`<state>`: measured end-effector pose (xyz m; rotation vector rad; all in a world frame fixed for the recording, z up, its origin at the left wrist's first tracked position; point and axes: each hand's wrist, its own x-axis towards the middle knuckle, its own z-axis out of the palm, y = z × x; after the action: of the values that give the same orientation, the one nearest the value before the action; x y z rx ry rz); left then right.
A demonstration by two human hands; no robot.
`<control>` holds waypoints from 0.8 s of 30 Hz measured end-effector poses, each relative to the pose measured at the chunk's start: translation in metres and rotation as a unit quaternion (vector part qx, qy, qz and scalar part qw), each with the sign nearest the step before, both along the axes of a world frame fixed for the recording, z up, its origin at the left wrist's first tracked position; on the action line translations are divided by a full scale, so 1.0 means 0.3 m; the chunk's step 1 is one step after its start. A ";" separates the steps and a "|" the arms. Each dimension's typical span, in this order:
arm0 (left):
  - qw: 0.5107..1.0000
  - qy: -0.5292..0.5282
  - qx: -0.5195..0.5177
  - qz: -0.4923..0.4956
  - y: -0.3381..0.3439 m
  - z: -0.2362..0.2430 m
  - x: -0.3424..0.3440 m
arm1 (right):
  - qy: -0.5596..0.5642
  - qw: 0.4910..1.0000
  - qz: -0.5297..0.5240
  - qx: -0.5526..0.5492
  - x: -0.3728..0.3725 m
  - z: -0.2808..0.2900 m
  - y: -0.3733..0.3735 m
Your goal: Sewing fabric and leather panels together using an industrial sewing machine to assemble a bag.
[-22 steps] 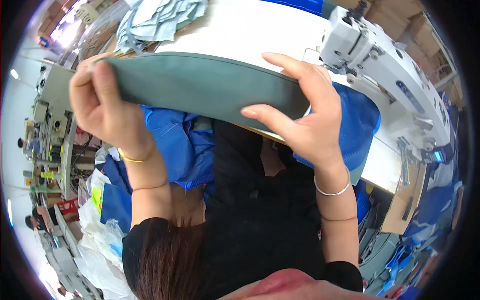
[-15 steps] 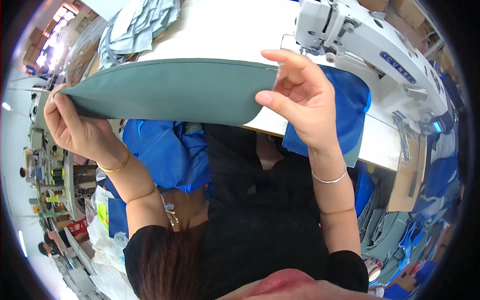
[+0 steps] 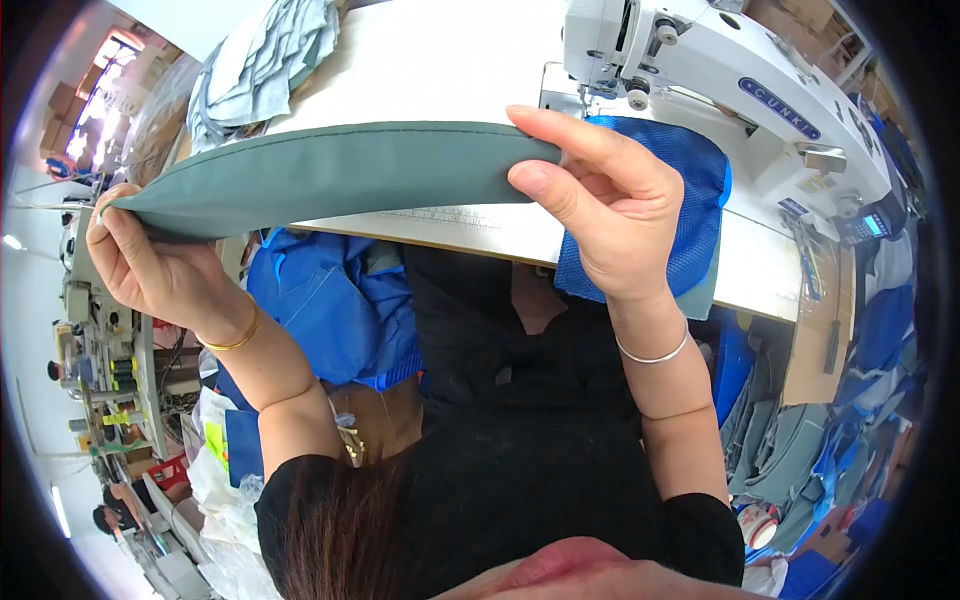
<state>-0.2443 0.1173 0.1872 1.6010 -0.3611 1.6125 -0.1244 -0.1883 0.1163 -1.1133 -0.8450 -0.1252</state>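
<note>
A long strip of grey-green fabric [image 3: 330,175] stretches between my two hands above the near edge of the table. A stitched seam runs along its upper edge. My left hand [image 3: 150,260] pinches its left end between thumb and fingers. At the other end, my right hand [image 3: 615,195] grips the strip between thumb and forefinger, the other fingers curled behind. Beyond my right hand stands a white sewing machine [image 3: 700,60]. Blue mesh fabric [image 3: 640,170] lies under its needle area, partly hidden by that hand.
Stacked grey fabric pieces [image 3: 265,70] lie at the far left of the white table [image 3: 420,50]. Blue cloth [image 3: 330,310] hangs by the table's front edge. Grey pieces [image 3: 775,440] pile up at right, below a cardboard sheet [image 3: 825,330]. Another person [image 3: 115,510] is in the left background.
The strip has tilted and folded narrower, its lower edge rising. My right hand has closed from spread fingers onto the right end. The view has shifted slightly.
</note>
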 end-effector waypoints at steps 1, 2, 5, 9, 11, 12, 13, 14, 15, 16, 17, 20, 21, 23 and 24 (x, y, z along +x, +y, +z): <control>1.000 0.000 -0.003 0.000 -0.004 0.003 0.000 | -0.005 1.000 -0.003 0.001 0.000 0.000 -0.002; 1.000 0.000 -0.003 0.000 -0.005 0.004 0.000 | -0.005 1.000 -0.003 0.001 -0.002 0.001 -0.003; 1.000 -0.004 0.004 0.008 -0.004 0.007 -0.003 | -0.020 0.999 -0.027 -0.009 -0.007 0.003 -0.005; 1.000 -0.006 0.025 -0.014 0.024 0.016 -0.010 | -0.025 0.998 -0.046 -0.017 -0.015 -0.001 -0.006; 0.999 -0.001 0.042 -0.023 0.028 0.021 -0.001 | -0.015 0.998 -0.050 -0.022 -0.020 -0.004 -0.003; 0.998 -0.018 0.056 0.014 0.028 0.023 0.009 | -0.011 0.997 -0.063 -0.041 -0.022 -0.011 -0.002; 0.996 -0.033 0.069 0.049 0.025 0.025 0.023 | -0.005 0.995 -0.078 -0.061 -0.024 -0.019 -0.002; 0.996 -0.030 0.067 0.046 0.024 0.029 0.036 | 0.013 0.994 -0.082 -0.069 -0.038 -0.024 0.004; 0.990 -0.030 0.076 0.114 0.025 0.036 0.049 | 0.032 0.993 -0.087 -0.078 -0.057 -0.030 0.015; 0.979 -0.029 0.086 0.181 0.028 0.054 0.063 | 0.030 0.992 -0.087 -0.090 -0.075 -0.051 0.029; 0.947 -0.033 0.210 0.241 0.116 0.097 0.086 | 0.041 0.991 -0.074 -0.099 -0.106 -0.072 0.041; 0.727 -0.039 0.489 0.480 0.078 0.159 0.278 | 0.164 0.984 0.026 -0.058 -0.192 -0.176 0.113; 0.744 -0.014 0.544 0.388 0.128 0.174 0.370 | 0.197 0.978 0.044 -0.046 -0.220 -0.201 0.127; 0.757 -0.001 0.608 0.238 -0.006 0.131 0.529 | 0.271 0.956 0.094 -0.058 -0.240 -0.222 0.122; 0.772 0.123 0.600 0.169 -0.086 0.032 0.621 | 0.336 0.935 0.097 -0.058 -0.236 -0.248 0.104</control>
<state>-0.0580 0.0914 0.1969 2.9325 -1.1806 1.3967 -0.1952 -0.1572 0.0419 -1.0743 -0.3408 0.4574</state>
